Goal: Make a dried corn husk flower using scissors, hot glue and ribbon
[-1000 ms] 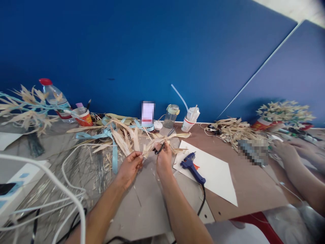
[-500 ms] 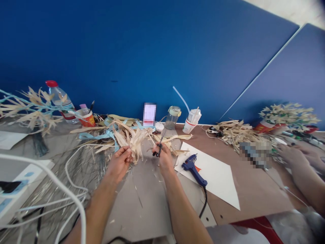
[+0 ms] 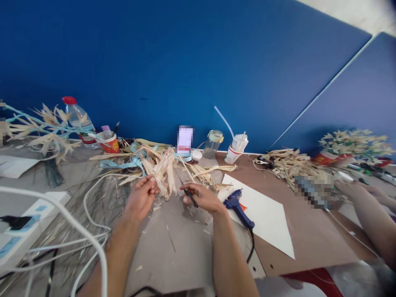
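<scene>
My left hand (image 3: 141, 198) pinches the lower end of a bunch of dry tan leaf strips (image 3: 163, 168) that stands up from the grey board (image 3: 182, 251). My right hand (image 3: 202, 198) is closed round small black scissors (image 3: 188, 195), their blades pointing left toward the bunch, a little apart from it. Light blue ribbon (image 3: 123, 164) and more loose strips lie just behind both hands.
A blue glue gun (image 3: 237, 206) lies on a white sheet (image 3: 266, 218) right of my hand. Cups (image 3: 108, 142), a water bottle (image 3: 77, 120), a jar (image 3: 213, 144) line the blue wall. White cables (image 3: 86, 235) cross the left. Another person's arm (image 3: 368, 214) rests at the right.
My right hand turned palm-down and lowered, swinging the scissors from upright to level. My left hand moved left with the bunch, which now stands more upright.
</scene>
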Action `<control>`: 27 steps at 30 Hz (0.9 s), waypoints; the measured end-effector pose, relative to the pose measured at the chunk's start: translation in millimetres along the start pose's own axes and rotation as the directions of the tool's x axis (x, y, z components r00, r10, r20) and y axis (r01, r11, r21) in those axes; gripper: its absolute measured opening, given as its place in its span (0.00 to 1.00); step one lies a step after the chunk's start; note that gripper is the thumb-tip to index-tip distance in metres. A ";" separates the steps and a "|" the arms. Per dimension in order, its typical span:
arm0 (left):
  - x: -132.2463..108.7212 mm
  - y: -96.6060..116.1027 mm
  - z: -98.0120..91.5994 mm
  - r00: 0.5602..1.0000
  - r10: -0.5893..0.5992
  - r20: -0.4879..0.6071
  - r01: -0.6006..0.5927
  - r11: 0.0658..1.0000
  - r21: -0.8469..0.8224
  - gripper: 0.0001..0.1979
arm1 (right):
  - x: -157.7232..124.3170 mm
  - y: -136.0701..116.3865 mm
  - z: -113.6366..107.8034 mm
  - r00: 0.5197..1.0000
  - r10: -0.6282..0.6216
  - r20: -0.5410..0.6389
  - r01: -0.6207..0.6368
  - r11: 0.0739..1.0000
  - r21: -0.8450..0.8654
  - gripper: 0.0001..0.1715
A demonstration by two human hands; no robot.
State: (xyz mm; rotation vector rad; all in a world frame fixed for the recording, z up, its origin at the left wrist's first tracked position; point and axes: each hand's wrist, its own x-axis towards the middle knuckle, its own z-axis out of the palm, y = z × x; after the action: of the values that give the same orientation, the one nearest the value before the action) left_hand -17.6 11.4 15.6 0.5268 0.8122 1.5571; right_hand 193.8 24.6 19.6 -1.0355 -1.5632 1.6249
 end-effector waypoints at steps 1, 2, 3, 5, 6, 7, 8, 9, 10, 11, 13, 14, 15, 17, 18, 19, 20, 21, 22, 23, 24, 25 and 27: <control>-0.5 -0.3 0.6 1.000 -0.010 0.003 0.010 1.000 0.005 0.11 | 1.7 0.1 2.1 0.998 -0.034 -0.049 0.037 0.997 0.064 0.20; -1.2 -1.0 1.5 1.000 -0.021 0.003 0.021 1.000 0.016 0.11 | 4.4 0.8 5.0 0.988 -0.080 -0.134 0.099 0.986 0.135 0.21; -2.2 -2.1 2.8 0.999 -0.033 0.004 0.033 0.999 0.034 0.12 | 7.7 1.9 8.6 0.962 -0.125 -0.242 0.175 0.964 0.200 0.23; -4.4 -5.3 6.2 0.999 -0.051 0.003 0.050 0.995 0.089 0.12 | 15.4 5.1 16.7 0.880 -0.175 -0.441 0.317 0.908 0.273 0.25; -5.5 -7.3 8.0 0.998 -0.060 0.006 0.058 0.990 0.127 0.13 | 19.0 6.8 20.7 0.843 -0.182 -0.506 0.360 0.890 0.280 0.25; -6.5 -9.4 9.8 0.998 -0.067 0.009 0.065 0.984 0.166 0.13 | 22.3 8.4 24.5 0.817 -0.188 -0.545 0.387 0.880 0.277 0.25; -7.4 -11.4 11.4 0.997 -0.076 0.013 0.072 0.976 0.205 0.13 | 25.0 9.8 27.8 0.799 -0.195 -0.569 0.404 0.875 0.267 0.24; -8.2 -13.3 12.7 0.996 -0.085 0.017 0.079 0.967 0.240 0.13 | 27.2 11.0 30.5 0.786 -0.206 -0.583 0.417 0.873 0.254 0.23; -8.7 -15.1 13.7 0.995 -0.094 0.018 0.085 0.959 0.270 0.13 | 28.9 11.9 32.6 0.775 -0.220 -0.593 0.430 0.871 0.238 0.22; -9.1 -16.6 14.4 0.994 -0.104 0.022 0.093 0.951 0.294 0.14 | 30.1 12.5 34.1 0.764 -0.234 -0.602 0.440 0.871 0.220 0.21; -9.7 -19.3 15.0 0.992 -0.122 0.038 0.103 0.941 0.322 0.14 | 31.5 13.5 35.5 0.736 -0.245 -0.631 0.441 0.881 0.172 0.19; -9.9 -20.4 14.9 0.990 -0.131 0.052 0.107 0.938 0.329 0.14 | 31.9 13.8 35.7 0.719 -0.246 -0.650 0.433 0.890 0.142 0.18; -10.1 -21.5 14.7 0.988 -0.139 0.064 0.110 0.936 0.334 0.14 | 32.1 14.0 35.8 0.704 -0.247 -0.666 0.422 0.900 0.113 0.17; -10.4 -23.5 13.9 0.986 -0.147 0.076 0.113 0.933 0.341 0.14 | 32.2 14.5 36.1 0.681 -0.246 -0.689 0.408 0.909 0.080 0.15; -10.5 -24.4 13.4 0.986 -0.150 0.078 0.115 0.932 0.345 0.14 | 32.3 14.8 36.3 0.674 -0.244 -0.697 0.409 0.909 0.077 0.15; -10.7 -25.3 12.9 0.985 -0.155 0.080 0.118 0.930 0.348 0.14 | 32.3 15.1 36.6 0.669 -0.244 -0.703 0.413 0.908 0.078 0.15; -10.8 -26.1 12.4 0.984 -0.160 0.082 0.123 0.930 0.348 0.13 | 32.4 15.5 37.0 0.662 -0.243 -0.709 0.416 0.906 0.078 0.14; -10.9 -26.7 12.0 0.982 -0.166 0.086 0.128 0.931 0.342 0.13 | 32.5 15.9 37.4 0.654 -0.243 -0.716 0.418 0.905 0.075 0.14; -11.0 -27.3 11.7 0.981 -0.172 0.091 0.133 0.934 0.331 0.13 | 32.5 16.4 37.7 0.647 -0.244 -0.722 0.419 0.905 0.070 0.14; -11.1 -27.6 11.5 0.980 -0.177 0.096 0.139 0.939 0.316 0.13 | 32.6 16.8 38.0 0.641 -0.247 -0.727 0.420 0.905 0.063 0.14; -11.3 -27.7 11.6 0.979 -0.179 0.099 0.143 0.944 0.298 0.13 | 32.6 17.1 38.3 0.635 -0.248 -0.732 0.420 0.906 0.057 0.13; -11.5 -27.6 11.8 0.978 -0.181 0.103 0.146 0.950 0.277 0.13 | 32.6 17.4 38.4 0.627 -0.247 -0.739 0.419 0.906 0.053 0.13; -12.2 -26.6 12.9 0.977 -0.182 0.110 0.153 0.961 0.230 0.13 | 32.5 17.7 38.3 0.606 -0.236 -0.759 0.417 0.907 0.051 0.12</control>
State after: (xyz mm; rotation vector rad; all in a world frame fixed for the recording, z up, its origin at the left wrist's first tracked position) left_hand 11.3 2.3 5.5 0.6951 0.9105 1.2708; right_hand 146.0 33.0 -2.2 -1.0195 -0.8997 0.8928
